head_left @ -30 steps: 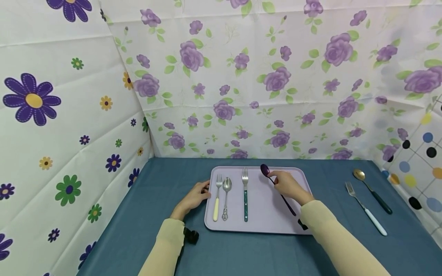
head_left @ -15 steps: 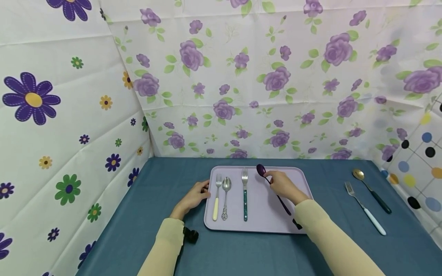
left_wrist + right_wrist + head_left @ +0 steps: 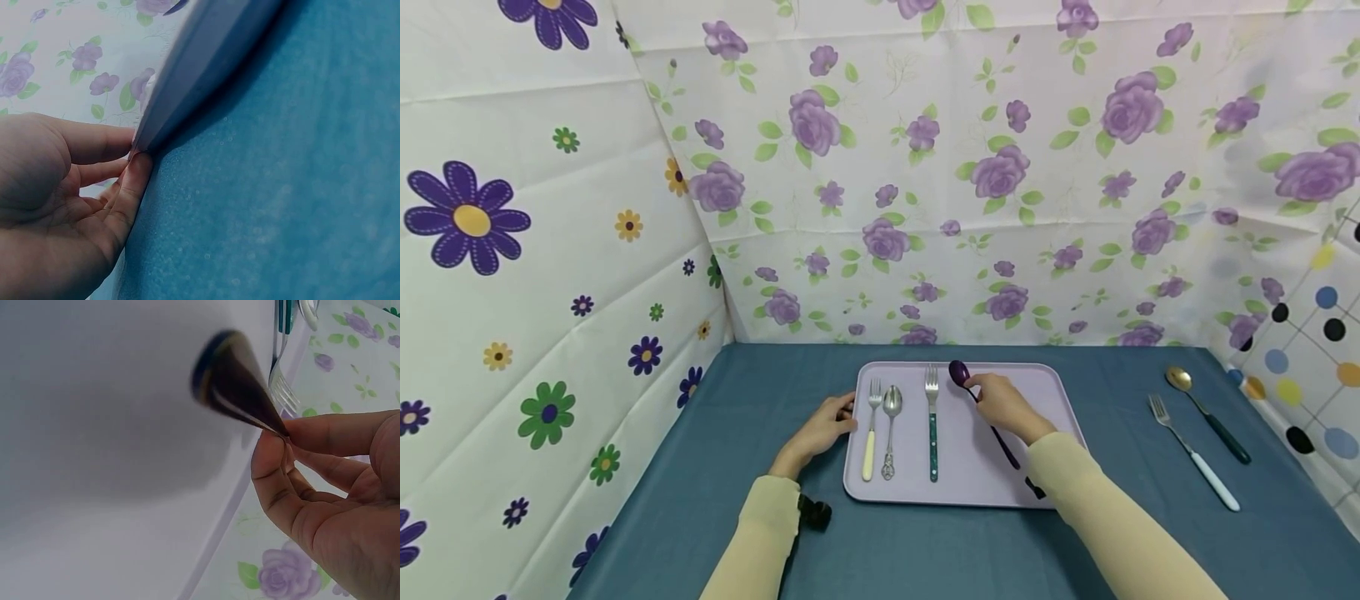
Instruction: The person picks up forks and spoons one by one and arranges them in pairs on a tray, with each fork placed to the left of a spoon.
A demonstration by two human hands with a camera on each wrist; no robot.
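A lilac tray (image 3: 970,492) lies on the blue cloth. My left hand (image 3: 818,429) is at its left edge; in the left wrist view, thumb and finger pinch the tray's rim (image 3: 181,81). With thumb and fingers my right hand (image 3: 1006,407) pinches a dark purple spoon (image 3: 958,372) just below its bowl, over the tray's right half. The spoon slants, bowl to the far left, and its handle (image 3: 237,384) points at the right wrist camera. Left of it lie a green-handled fork (image 3: 933,433), an ornate silver spoon (image 3: 892,402) and a yellow-handled fork (image 3: 869,450).
Right of the tray, a white-handled fork (image 3: 1210,479) and a gold spoon with a dark green handle (image 3: 1225,437) lie on the cloth (image 3: 940,550). Flowered sheets (image 3: 955,167) stand behind and at the left; a dotted sheet (image 3: 1326,350) is on the right.
My right hand has moved left with the purple spoon, bringing it closer to the green-handled fork. The left hand has stayed at the tray's left edge.
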